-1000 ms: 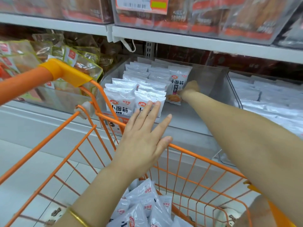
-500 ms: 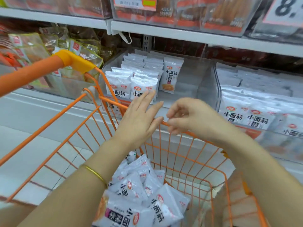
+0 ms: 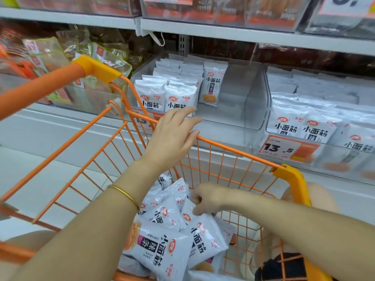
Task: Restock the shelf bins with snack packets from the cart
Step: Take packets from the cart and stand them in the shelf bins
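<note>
Orange wire cart (image 3: 233,149) sits at the shelf, snack packets (image 3: 162,246) piled at its near end. Left hand (image 3: 172,136) rests on the far rim, grip slack, holding nothing. Right hand (image 3: 209,199) is down in the pile, grip curled, apparently pinching one packet (image 3: 205,236) by its edge. Middle bin (image 3: 253,98): left rows (image 3: 162,96) full, right part bare bar one upright packet (image 3: 213,86). Roughly half stocked, I'd say, plenty left in the cart
</note>
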A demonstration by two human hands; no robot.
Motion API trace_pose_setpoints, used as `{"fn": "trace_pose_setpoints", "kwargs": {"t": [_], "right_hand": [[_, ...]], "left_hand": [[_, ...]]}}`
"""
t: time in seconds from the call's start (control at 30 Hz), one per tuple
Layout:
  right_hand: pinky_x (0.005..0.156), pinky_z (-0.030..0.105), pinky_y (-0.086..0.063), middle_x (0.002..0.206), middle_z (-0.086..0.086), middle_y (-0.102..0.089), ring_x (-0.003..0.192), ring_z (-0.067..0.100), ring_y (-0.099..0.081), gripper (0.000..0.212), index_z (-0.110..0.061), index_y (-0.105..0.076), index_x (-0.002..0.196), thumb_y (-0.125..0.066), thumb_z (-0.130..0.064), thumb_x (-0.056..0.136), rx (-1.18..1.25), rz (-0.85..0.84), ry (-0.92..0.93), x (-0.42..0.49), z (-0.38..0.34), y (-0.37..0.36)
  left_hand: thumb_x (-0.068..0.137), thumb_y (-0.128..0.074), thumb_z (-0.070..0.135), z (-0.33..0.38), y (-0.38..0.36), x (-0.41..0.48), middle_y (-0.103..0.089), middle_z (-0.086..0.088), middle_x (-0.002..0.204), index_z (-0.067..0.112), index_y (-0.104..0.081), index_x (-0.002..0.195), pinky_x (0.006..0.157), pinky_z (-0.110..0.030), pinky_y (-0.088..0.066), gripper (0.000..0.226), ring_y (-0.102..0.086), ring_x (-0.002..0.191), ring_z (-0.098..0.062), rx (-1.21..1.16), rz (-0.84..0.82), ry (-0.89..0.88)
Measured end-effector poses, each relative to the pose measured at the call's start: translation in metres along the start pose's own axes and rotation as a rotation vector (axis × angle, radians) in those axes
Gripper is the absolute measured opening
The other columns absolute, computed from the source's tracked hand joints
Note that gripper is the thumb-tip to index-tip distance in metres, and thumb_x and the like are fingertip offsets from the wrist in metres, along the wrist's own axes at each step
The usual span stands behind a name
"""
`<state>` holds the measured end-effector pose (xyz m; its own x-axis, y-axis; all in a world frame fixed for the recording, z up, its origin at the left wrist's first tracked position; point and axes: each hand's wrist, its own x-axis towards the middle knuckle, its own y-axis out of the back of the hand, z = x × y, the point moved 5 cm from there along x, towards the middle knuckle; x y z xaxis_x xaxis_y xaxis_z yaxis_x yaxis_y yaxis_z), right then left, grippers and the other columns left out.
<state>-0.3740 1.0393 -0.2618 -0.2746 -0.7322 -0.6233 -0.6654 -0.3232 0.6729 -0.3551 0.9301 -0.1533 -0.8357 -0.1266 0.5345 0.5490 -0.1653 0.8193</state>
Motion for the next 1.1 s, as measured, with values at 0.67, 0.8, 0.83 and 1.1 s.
{"fn": "trace_pose_setpoints", "kwargs": {"t": [0.67, 0.8, 0.83, 1.1], "right_hand": [[0.061, 0.035, -0.059, 0.084, 0.007, -0.073, 0.070, 0.017, -0.071, 0.021, -0.009, -0.059, 0.096, -0.058, -0.030, 0.090, 0.820, 0.619, 0.192, -0.087, -0.010, 0.138], [0.050, 0.024, -0.051, 0.079, 0.009, -0.073, 0.059, 0.013, -0.064, 0.009, -0.009, -0.062, 0.086, -0.067, -0.016, 0.085, 0.795, 0.564, 0.160, -0.077, -0.005, 0.140], [0.044, 0.020, -0.049, 0.071, 0.006, -0.071, 0.053, 0.009, -0.062, 0.011, -0.010, -0.060, 0.080, -0.065, -0.017, 0.087, 0.837, 0.641, 0.159, -0.077, 0.002, 0.151], [0.055, 0.038, -0.057, 0.100, 0.015, -0.067, 0.073, 0.025, -0.069, 0.007, -0.010, -0.051, 0.090, -0.058, -0.008, 0.091, 0.835, 0.975, -0.111, 0.000, 0.060, 0.235]], "left_hand": [[0.091, -0.057, 0.019, 0.002, 0.018, 0.013, -0.064, -0.008, 0.071, -0.002, -0.060, 0.085, 0.054, -0.029, -0.046, 0.021, -0.059, 0.061, -0.014, -1.006, 0.169, 0.484], [0.095, -0.049, 0.028, -0.005, 0.016, 0.014, -0.064, 0.013, 0.072, 0.012, -0.059, 0.085, 0.057, -0.021, -0.046, 0.021, -0.059, 0.066, -0.003, -0.938, 0.227, 0.463], [0.095, -0.045, 0.032, -0.007, 0.016, 0.015, -0.063, 0.019, 0.079, 0.018, -0.060, 0.091, 0.065, -0.018, -0.044, 0.021, -0.057, 0.076, 0.000, -0.839, 0.226, 0.422], [0.093, -0.027, 0.043, -0.011, -0.023, 0.009, -0.052, -0.005, 0.136, 0.018, -0.054, 0.130, 0.108, -0.033, -0.019, 0.053, -0.044, 0.129, -0.022, 0.029, -0.128, 0.071]]}}
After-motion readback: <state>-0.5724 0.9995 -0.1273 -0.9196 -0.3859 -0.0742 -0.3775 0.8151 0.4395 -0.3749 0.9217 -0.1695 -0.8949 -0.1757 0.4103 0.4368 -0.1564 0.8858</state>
